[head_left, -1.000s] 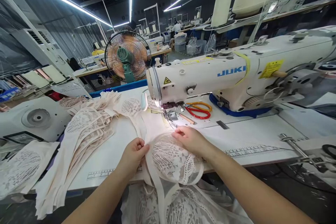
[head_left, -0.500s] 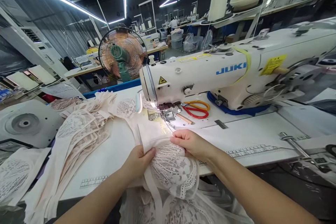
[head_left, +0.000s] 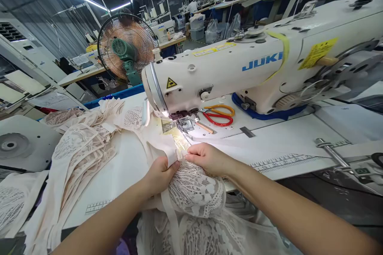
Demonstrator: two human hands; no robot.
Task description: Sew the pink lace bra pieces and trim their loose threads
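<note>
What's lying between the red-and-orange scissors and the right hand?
In the head view, a thin wooden-coloured rod lies there, nearer the scissors, with white work surface showing between it and the right hand.

"JUKI" lettering (head_left: 262, 61) on foreground sewing machine (head_left: 223, 72) and background machine (head_left: 166, 28), warning triangle (head_left: 171, 83) on the former

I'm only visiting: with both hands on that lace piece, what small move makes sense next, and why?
Perhaps ease the pinched part of the lace piece forward toward the metal plate under the sewing machine: the left hand and right hand grip it close together, and their fingertips are short of that plate.
</note>
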